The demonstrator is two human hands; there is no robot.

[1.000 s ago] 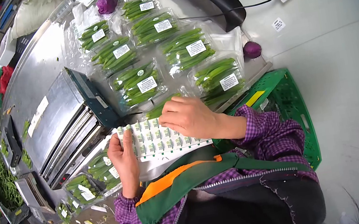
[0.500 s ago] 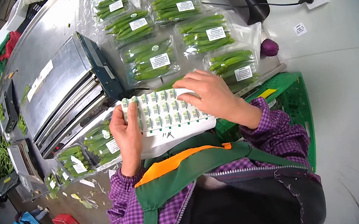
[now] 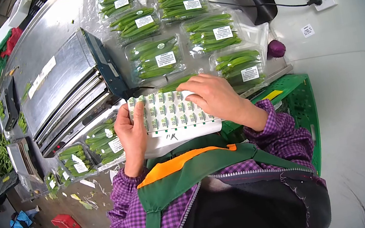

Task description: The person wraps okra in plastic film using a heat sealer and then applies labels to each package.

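A white sheet of small green-and-white stickers (image 3: 168,111) is held in front of my apron, above a white backing with dark pen marks. My left hand (image 3: 131,130) grips its left end, thumb on top and the other fingers behind. At the upper right edge, my right hand (image 3: 215,97) has its fingers bent over the sheet, thumb and forefinger at the stickers; whether a single sticker is between the fingertips cannot be seen. Just beyond lies an okra pack (image 3: 180,84), partly hidden by the hand and sheet. Another labelled okra pack (image 3: 239,67) sits beside my right hand.
Several wrapped okra packs (image 3: 154,54) with white labels cover the table. A metal-topped machine (image 3: 67,79) stands at left. A purple vegetable (image 3: 276,49) lies near the right edge, above a green crate (image 3: 301,95). A black plug (image 3: 316,0) sits in the wall socket.
The view has shifted slightly, so the table things appear a little further right. Both hands keep nearly the same hold on the sticker sheet; my right fingers have moved only slightly.
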